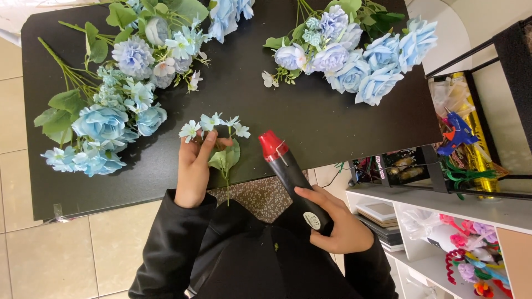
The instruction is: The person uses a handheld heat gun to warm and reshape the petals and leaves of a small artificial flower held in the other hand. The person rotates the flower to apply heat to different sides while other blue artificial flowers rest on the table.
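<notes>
My left hand [194,169] holds a small sprig of pale blue artificial flowers [216,124] with green leaves [226,158] and a thin stem, at the near edge of the black table [310,122]. My right hand [338,218] grips a black heat gun with a red nozzle [288,171], its red tip pointing toward the sprig from the right, a short gap away.
Bunches of blue artificial roses and greenery lie on the table at left [111,105] and at back right [354,61]. A white shelf unit [443,221] at right holds craft supplies, pipe cleaners and a blue glue gun [457,133]. Tiled floor lies at left.
</notes>
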